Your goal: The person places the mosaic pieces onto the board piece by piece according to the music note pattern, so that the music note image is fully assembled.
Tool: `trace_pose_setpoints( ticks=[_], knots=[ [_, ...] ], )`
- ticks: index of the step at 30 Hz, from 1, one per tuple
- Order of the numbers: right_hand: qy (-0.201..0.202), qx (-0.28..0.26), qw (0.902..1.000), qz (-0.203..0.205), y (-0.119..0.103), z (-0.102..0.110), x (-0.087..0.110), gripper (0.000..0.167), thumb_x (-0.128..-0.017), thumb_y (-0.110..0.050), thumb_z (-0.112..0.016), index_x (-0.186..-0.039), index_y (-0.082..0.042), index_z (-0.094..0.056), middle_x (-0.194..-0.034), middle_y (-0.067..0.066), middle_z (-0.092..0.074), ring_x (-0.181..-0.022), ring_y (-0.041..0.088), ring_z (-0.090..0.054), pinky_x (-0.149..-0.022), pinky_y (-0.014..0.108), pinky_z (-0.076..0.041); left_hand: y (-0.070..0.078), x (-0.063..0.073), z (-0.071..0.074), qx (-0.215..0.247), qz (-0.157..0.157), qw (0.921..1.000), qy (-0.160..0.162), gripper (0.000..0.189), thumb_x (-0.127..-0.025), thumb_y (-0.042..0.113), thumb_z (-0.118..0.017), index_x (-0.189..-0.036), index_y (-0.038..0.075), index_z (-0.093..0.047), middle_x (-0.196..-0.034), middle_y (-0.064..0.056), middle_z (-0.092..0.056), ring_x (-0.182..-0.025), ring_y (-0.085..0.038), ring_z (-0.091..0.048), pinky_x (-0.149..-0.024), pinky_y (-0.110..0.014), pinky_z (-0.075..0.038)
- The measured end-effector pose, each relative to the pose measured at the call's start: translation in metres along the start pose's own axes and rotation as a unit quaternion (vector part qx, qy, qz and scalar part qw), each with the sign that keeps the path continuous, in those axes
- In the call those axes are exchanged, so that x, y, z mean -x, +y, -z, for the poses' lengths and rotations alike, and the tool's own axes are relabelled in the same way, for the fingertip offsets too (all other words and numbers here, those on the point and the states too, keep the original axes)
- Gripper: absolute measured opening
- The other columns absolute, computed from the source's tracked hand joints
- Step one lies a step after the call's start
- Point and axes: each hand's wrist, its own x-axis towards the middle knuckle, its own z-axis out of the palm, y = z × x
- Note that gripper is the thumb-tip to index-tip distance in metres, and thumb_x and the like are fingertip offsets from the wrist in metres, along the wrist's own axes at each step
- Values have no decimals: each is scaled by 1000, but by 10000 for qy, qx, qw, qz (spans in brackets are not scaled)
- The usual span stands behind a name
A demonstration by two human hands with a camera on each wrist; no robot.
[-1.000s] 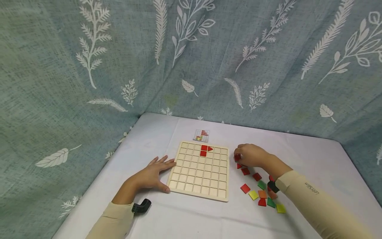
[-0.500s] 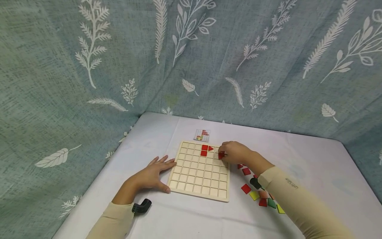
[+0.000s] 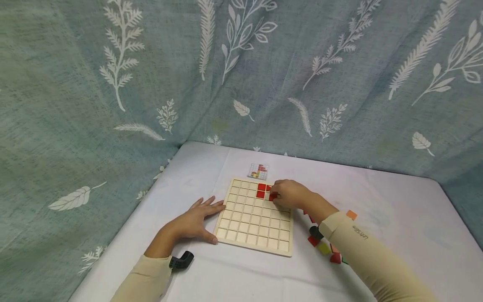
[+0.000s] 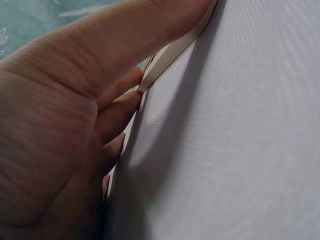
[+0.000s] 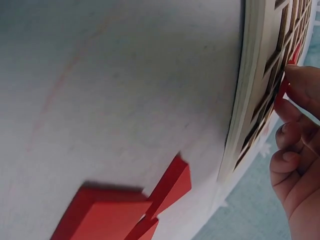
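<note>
A wooden grid board lies on the white table. Two red square tiles sit in its upper cells, one above the other, and a red triangle tile lies right of the top one, partly covered by fingers. My right hand pinches a red tile between thumb and forefinger over the board, beside the lower square. Its full shape is hidden. My left hand is spread on the table, with thumb and fingertips touching the board's left edge; the left wrist view shows these fingers along the wooden rim.
A small pattern card lies behind the board. Right of it are several loose tiles, including a red tile, a yellow tile and an orange tile; the right forearm covers some. A leaf-patterned curtain hangs behind the table.
My right hand has moved left from the loose tiles to the board, carrying the red tile beside the lower red square. The left hand stays at the board's edge.
</note>
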Motion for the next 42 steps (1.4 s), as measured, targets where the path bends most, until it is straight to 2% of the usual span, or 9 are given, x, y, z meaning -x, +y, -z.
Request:
trace_pose_setpoints(
  ticks=[7, 24, 28, 35, 42],
  knots=[
    [48, 82, 9999, 83, -2, -3, -7, 16, -89, -25, -72, -104, -17, -72, -98, -5, -63, -91, 11, -61, -83, 30, -53, 3, -1, 0, -12, 31, 10000, 5, 117, -52, 69, -82, -149, 18, -42, -155, 6, -31, -147, -24, -10, -117, -50, 2],
    [31, 115, 9997, -228, -11, -9, -13, 23, -89, -24, -71, -111, -18, -71, -99, -6, -61, -91, 10, -60, -82, 30, -52, 3, -1, 0, -57, 33, 10000, -10, 118, -52, 69, -82, -150, 19, -41, -156, 7, -30, -147, -24, -11, -117, -49, 2],
    [149, 187, 9992, -323, -14, -10, -13, 24, -89, -24, -72, -112, -17, -69, -97, -6, -61, -87, 10, -59, -80, 29, -52, 2, -1, 0, -78, 21, 10000, -13, 117, -52, 70, -81, -150, 19, -41, -156, 6, -30, -147, -24, -10, -117, -49, 2],
    [479, 322, 9977, -355, -19, -16, -13, 16, -90, -22, -70, -103, -14, -65, -92, -4, -62, -82, 10, -62, -72, 26, -53, 1, -1, 0, -52, 67, 10000, -25, 118, -52, 72, -79, -150, 18, -41, -156, 6, -30, -147, -24, -10, -117, -50, 2],
    [488, 370, 9970, -478, -21, -16, -12, 17, -90, -22, -71, -103, -15, -64, -93, -5, -62, -83, 11, -62, -72, 27, -53, 1, -1, -1, -58, 23, 10000, 8, 118, -52, 71, -80, -150, 18, -41, -156, 6, -31, -147, -24, -10, -117, -50, 2]
  ],
)
